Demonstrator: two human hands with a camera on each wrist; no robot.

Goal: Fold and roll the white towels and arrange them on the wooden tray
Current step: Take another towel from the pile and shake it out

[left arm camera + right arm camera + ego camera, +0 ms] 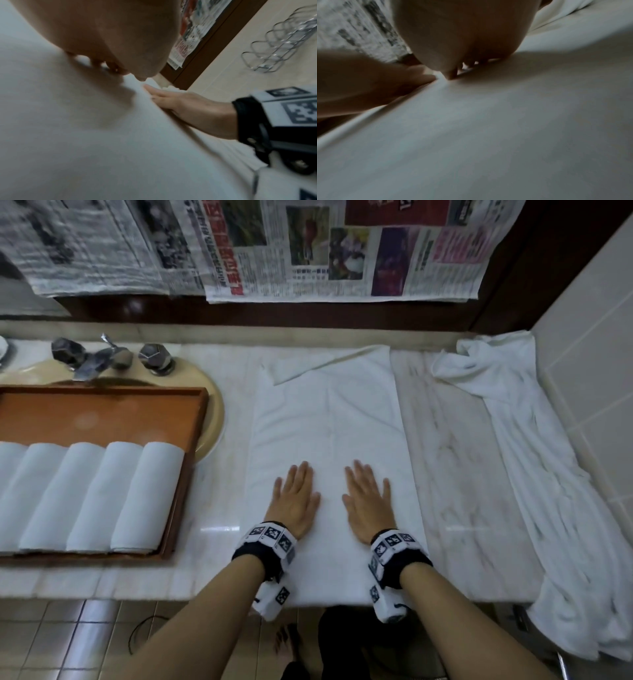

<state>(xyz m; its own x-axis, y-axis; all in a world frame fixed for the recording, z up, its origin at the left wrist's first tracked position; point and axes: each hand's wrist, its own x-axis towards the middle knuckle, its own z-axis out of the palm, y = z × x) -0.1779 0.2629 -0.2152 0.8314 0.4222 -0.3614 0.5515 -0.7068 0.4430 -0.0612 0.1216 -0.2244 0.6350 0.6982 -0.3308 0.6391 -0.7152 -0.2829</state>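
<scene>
1. Both hands lay flat, fingers straight and gripping nothing: left hand (pixel 297 498) and right hand (pixel 368 501) pressed side by side on the flat towel (pixel 329 419) at center frame, near its lower end.
2. Five rolled towels (pixel 85 494) sat in the wooden tray (pixel 102 412) at left of frame; a crumpled towel (pixel 534 440) lay along the right edge of the table (pixel 445 440).
3. Risk: the turned-back corner (pixel 325 361) at the flat towel's top would likely give an uneven fold or lumpy roll if left.
4. Risk: the near end reached the table edge; hard smoothing could drag it off.
5. Risk: the crumpled towel drooped over the lower-right edge and might slide to the floor.
</scene>
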